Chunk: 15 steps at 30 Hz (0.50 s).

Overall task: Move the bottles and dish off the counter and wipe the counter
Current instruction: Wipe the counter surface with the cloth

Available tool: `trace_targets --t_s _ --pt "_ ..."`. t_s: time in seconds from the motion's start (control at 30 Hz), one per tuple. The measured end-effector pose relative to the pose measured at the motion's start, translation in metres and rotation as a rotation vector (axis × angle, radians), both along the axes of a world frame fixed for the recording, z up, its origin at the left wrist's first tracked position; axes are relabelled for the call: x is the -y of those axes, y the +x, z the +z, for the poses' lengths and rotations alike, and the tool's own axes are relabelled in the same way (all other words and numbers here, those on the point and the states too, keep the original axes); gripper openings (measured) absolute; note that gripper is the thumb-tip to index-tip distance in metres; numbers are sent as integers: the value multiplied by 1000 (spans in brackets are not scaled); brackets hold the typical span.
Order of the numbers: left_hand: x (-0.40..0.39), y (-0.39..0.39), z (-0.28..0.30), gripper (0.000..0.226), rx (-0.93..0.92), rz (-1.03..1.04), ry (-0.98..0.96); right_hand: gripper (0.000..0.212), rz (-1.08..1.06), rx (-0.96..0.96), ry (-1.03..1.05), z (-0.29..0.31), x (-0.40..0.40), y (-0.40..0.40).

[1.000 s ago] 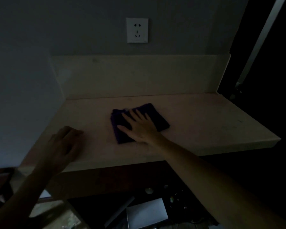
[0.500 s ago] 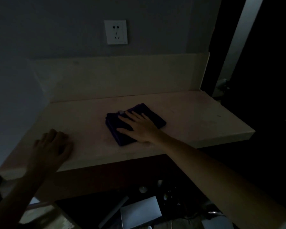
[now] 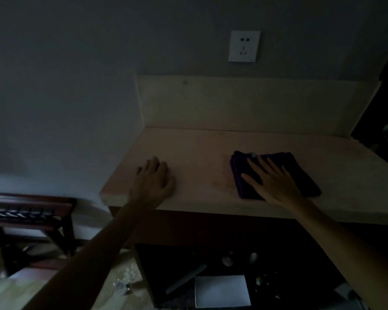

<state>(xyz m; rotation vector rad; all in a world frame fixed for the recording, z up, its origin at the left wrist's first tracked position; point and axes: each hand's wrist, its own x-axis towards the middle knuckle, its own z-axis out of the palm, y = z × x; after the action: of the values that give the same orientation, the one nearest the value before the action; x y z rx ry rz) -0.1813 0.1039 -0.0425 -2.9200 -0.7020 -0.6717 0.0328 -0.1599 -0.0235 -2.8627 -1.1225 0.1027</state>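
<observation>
Right hand (image 3: 272,181) flat, fingers spread, pressing purple cloth (image 3: 300,175) onto counter (image 3: 199,153); left hand (image 3: 154,181) loosely open, palm down near edge.

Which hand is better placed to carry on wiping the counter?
The right hand. It lies flat, fingers spread, on the dark cloth, which sits on the counter. The left hand rests bare near the counter's left front edge, apart from the cloth.
</observation>
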Motion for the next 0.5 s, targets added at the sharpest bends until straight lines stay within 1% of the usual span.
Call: trace_targets --t_s 0.07,0.1,0.17,0.2,0.23,0.3,0.4,0.5 --pt "-3 -1 0 49 28 -64 -73 83 3 14 16 -1 -27 -17" --pt "-8 -2 0 48 58 -116 -168 82 12 17 25 -2 -43 -26" --pt "-17 -9 8 40 203 -235 -517 81 34 17 33 -4 -80 -48" --pt "-25 -15 12 33 271 -274 -643 80 44 24 42 -5 -102 -61" --pt "-34 -22 16 28 321 -303 -691 80 55 32 54 -6 -124 -75" --pt "-56 -40 24 22 369 -303 -652 79 96 38 78 -7 -171 -106" --pt "-94 -69 32 21 419 -234 -628 77 202 27 121 -8 -238 -158" --pt "-124 -89 38 22 469 -160 -639 75 314 5 152 -7 -280 -198"
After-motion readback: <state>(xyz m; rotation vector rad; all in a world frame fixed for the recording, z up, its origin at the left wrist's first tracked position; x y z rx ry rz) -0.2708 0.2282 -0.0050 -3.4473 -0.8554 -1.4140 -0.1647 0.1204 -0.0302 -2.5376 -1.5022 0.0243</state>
